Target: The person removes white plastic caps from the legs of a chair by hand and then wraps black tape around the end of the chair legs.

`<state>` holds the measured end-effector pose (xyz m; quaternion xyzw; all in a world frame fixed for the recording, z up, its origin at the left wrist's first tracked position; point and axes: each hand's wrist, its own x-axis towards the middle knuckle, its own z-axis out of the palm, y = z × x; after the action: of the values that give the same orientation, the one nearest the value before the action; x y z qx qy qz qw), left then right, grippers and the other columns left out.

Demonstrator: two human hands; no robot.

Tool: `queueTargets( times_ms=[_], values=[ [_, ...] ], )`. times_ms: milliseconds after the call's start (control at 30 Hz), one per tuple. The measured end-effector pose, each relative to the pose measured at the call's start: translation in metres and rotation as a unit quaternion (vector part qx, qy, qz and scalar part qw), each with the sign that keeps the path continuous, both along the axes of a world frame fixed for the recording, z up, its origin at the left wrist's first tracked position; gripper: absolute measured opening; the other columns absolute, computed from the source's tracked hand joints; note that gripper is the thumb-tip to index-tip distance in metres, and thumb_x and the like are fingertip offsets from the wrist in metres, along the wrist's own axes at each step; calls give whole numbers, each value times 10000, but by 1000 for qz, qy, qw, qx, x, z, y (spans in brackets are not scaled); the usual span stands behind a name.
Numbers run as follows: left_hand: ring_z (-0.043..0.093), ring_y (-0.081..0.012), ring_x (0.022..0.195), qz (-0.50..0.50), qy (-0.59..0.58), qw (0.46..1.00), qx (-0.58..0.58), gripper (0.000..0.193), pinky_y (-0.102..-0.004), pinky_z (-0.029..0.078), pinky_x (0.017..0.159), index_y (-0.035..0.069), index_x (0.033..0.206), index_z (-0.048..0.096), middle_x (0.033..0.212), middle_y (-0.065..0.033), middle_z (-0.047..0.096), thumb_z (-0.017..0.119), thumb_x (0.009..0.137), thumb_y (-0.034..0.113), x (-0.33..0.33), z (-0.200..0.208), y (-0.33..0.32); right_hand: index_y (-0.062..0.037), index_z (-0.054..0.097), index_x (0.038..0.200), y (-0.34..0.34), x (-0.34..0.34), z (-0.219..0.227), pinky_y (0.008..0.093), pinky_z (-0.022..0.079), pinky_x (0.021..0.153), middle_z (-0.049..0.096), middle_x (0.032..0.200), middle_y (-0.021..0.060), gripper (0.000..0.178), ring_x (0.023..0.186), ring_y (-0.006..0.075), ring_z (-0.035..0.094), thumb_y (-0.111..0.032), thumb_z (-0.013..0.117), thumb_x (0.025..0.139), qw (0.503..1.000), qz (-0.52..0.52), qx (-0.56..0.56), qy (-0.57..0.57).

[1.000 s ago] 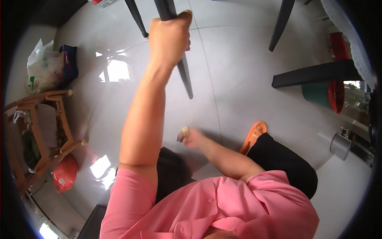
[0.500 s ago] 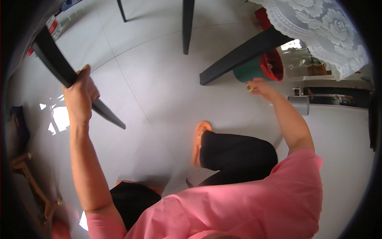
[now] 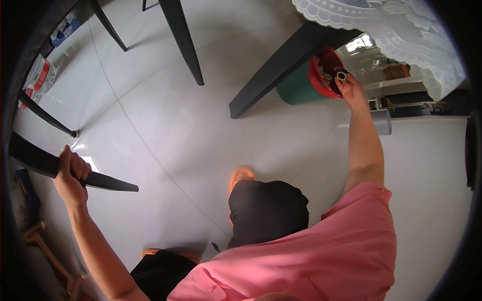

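At nine o'clock, the left hand [image 3: 72, 173] is wrapped around a black leg [image 3: 113, 183]; at two o'clock, the right hand [image 3: 352, 93] pinches a small round object [image 3: 342, 77] by the green bin's [image 3: 297, 90] red-lined mouth.

Floor [image 3: 165, 150]: smooth tile, v. glossy, esp. mid-L. Blk leg [image 3: 108, 182], L side: smooth, satin, matl unclear. Bin [image 3: 296, 89], upper R: matt green, looks plastic; liner [image 3: 315, 76]: thin shiny red plastic. Tablecloth [image 3: 416, 35], top R: semi-sheer white lace, floral patt. Shirt [image 3: 301, 256], btm ctr: soft matt pink fabric; trousers [image 3: 268, 210]: matt blk cloth.
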<state>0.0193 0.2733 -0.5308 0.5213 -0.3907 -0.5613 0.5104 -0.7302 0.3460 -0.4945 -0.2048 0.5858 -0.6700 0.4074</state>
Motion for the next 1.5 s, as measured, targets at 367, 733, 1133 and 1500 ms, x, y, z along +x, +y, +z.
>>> queueTargets(
  times_ms=[367, 733, 1133, 1500],
  values=[
    [226, -97, 440, 4, 6, 1000, -11, 425, -271, 247, 475, 137, 555, 306, 468, 23, 258, 473, 933, 235, 7, 8, -6, -28, 549, 1109, -26, -44, -13, 432, 461, 929, 587, 1097, 99, 249, 1075, 237, 539, -115, 547, 876, 992, -79, 87, 53],
    [312, -123, 448, -29, -79, 996, -20, 398, -294, 331, 520, 113, 551, 346, 472, 2, 315, 473, 912, 222, -2, 23, -2, 60, 511, 1153, -7, -48, -58, 385, 484, 964, 561, 1174, 163, 271, 1089, 268, 548, -64, 511, 912, 998, -55, 33, 19],
    [339, -130, 445, -26, -76, 996, -27, 388, -302, 348, 525, 111, 555, 365, 467, -9, 338, 474, 909, 224, -6, 27, -7, -150, 567, 822, 51, 139, -113, 226, 278, 376, 474, 654, -32, 193, 423, 68, 355, -286, 703, 802, 981, -61, 168, -71],
    [327, -142, 417, 12, -62, 998, -20, 431, -300, 337, 485, 100, 509, 346, 450, -27, 340, 481, 906, 197, -16, 18, 0, -117, 549, 700, 38, 292, -144, 188, 344, 499, 483, 624, -27, 111, 532, 50, 437, -120, 609, 794, 940, 250, 232, -18]
  ],
)
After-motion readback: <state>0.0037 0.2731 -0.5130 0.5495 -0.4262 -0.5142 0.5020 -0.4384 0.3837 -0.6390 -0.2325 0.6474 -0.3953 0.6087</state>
